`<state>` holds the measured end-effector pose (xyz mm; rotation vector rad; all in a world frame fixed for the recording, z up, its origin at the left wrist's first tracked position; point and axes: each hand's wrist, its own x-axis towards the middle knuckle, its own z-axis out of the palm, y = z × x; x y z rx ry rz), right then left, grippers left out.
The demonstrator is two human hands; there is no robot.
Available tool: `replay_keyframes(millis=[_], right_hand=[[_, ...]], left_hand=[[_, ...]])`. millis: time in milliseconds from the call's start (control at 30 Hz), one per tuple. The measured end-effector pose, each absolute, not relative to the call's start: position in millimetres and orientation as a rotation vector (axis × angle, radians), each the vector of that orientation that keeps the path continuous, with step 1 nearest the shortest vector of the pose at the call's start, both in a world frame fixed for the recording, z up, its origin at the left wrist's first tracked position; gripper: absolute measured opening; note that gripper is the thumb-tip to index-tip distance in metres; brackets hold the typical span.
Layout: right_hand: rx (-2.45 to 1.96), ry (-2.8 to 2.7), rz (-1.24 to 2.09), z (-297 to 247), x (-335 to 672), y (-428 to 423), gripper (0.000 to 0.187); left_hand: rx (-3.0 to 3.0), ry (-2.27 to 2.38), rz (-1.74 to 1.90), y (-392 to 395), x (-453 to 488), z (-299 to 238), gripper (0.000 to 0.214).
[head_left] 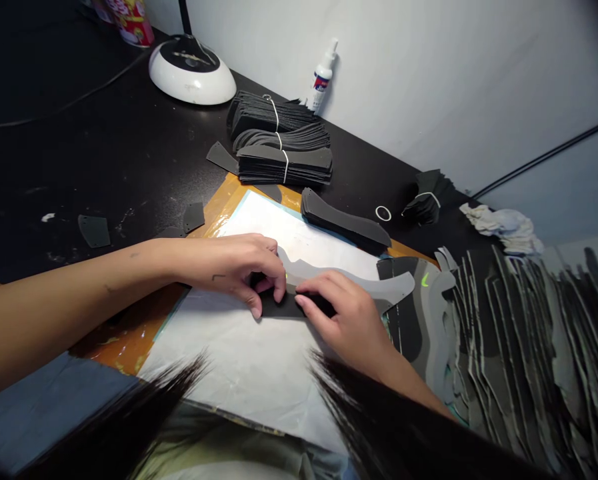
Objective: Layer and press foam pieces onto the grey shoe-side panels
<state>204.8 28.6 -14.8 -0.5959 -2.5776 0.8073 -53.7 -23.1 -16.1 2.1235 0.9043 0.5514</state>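
A flat black piece (281, 308), thin and strip-like, lies on a white sheet (219, 353) against the lower edge of a wavy grey piece (393, 285). My left hand (246, 270) is curled over the black piece's left part, with the thumb and bent fingers pressing on it. From the right, my right hand (353, 317) has its thumb and forefinger drawn together at the piece's upper edge, near its middle. My right hand covers the right part of the black piece.
Banded stacks of black pieces (285, 167) and a loose stack (346, 223) lie behind the sheet. Many grey-black layered sheets (519, 347) stand on the right. A white bottle (323, 79), a lamp base (193, 73) and a crumpled cloth (503, 227) sit farther back.
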Motion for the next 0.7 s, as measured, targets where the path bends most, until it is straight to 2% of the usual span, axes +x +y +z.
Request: replay_keyframes(millis=[167, 333, 700], right_hand=[[-0.714, -2.616, 0.930, -11, 207, 34, 0.006], [-0.769, -2.625, 1.041, -9, 207, 37, 0.006], [-0.802, -2.644, 1.054, -11, 209, 39, 0.009]], left_hand=[[2.088, 1.008, 0.550, -27, -51, -7, 0.043], [2.104, 1.007, 0.548, -25, -51, -7, 0.051], [2.120, 0.937, 0.589, -24, -55, -22, 0.043]])
